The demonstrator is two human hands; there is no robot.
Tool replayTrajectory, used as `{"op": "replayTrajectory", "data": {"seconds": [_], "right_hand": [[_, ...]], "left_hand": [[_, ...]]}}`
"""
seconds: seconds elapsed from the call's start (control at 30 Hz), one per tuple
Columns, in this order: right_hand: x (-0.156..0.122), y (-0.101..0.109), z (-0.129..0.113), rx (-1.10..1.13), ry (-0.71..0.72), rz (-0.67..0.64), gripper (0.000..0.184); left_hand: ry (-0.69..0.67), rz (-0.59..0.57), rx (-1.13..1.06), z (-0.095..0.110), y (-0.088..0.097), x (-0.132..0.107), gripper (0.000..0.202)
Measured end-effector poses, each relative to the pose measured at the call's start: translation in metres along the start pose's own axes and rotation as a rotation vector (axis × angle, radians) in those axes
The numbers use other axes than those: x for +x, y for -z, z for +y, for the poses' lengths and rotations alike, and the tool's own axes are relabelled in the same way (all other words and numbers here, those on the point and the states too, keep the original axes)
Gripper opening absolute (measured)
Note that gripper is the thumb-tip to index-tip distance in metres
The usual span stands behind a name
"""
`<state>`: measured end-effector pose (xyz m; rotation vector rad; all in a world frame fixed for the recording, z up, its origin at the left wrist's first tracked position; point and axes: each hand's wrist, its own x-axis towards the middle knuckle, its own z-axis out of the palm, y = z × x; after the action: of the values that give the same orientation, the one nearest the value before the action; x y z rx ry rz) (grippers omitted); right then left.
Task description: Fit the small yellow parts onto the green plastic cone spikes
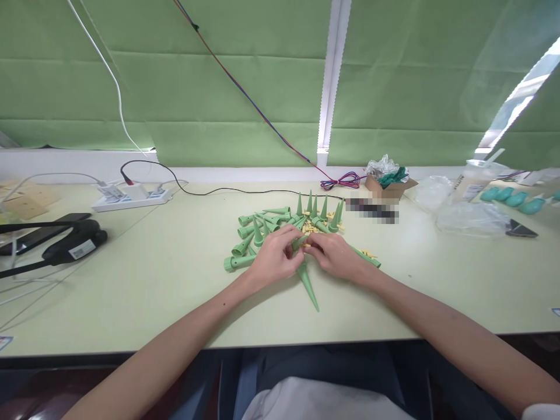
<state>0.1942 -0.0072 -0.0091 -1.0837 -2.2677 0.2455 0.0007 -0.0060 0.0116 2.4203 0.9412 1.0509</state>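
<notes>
We look across a pale table (pixel 153 280), with a cardboard box (pixel 391 189) at two o'clock from our hands. Our left hand (pixel 277 254) curls closed and our right hand (pixel 332 254) presses thumb and finger together, nearly meeting it. The left grips a green spike (pixel 298 242); other spikes (pixel 258 234) spread from nine to one o'clock, and another, below the left hand, points toward five. The right pinches a yellow piece (pixel 306 245); loose yellow bits (pixel 308 225) lie at twelve.
</notes>
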Motion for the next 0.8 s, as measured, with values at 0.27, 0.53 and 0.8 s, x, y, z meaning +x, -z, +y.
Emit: {"op": "replayTrajectory", "data": {"seconds": [0.27,0.53,0.8], "right_hand": [[0.0003,-0.0008,0.0005,-0.008,-0.006,-0.007,0.019],[0.0005,-0.0006,0.0003,0.066,-0.047,0.059,0.015],[0.0006,-0.0004,-0.0013,0.13,-0.077,0.099,0.017]], "left_hand": [[0.0,-0.005,0.001,-0.0004,-0.0007,-0.0007,0.008],[0.018,0.034,-0.075,-0.0009,-0.0022,-0.0002,0.02],[0.059,0.076,-0.133,-0.0007,-0.0032,0.0014,0.02]]}}
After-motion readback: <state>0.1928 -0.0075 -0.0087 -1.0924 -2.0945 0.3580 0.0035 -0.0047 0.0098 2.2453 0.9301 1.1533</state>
